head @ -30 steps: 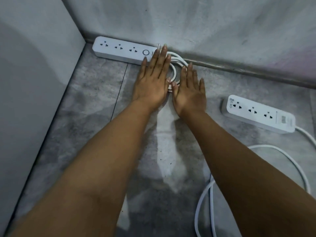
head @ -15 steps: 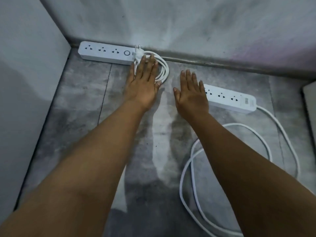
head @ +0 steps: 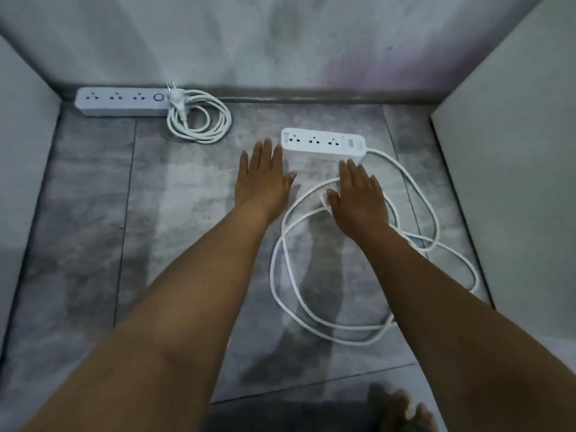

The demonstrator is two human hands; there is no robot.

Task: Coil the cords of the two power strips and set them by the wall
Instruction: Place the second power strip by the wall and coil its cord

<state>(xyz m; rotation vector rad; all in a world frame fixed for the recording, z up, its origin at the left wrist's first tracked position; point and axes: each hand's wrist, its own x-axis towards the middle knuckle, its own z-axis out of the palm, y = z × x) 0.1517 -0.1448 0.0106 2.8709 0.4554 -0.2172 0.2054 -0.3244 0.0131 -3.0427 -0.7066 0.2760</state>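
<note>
A white power strip [head: 121,101] lies along the back wall at the left. Its cord [head: 199,120] sits coiled beside it with the plug [head: 175,98] on top. A second white power strip [head: 322,141] lies out on the floor, right of centre. Its long cord [head: 358,294] sprawls in loose loops toward me. My left hand [head: 263,177] hovers flat with straight fingers just left of this strip, holding nothing. My right hand [head: 358,194] is flat over the loose cord in front of the strip, fingers straight, covering part of a loop.
The grey tiled floor [head: 93,213] is boxed in by the back wall [head: 280,42], a pale panel on the left [head: 18,135] and another on the right [head: 514,182]. My bare toes [head: 405,410] show at the bottom edge.
Both hands have left the coiled cord at the wall and moved right, to the second strip. The view has pulled back and swung right.
</note>
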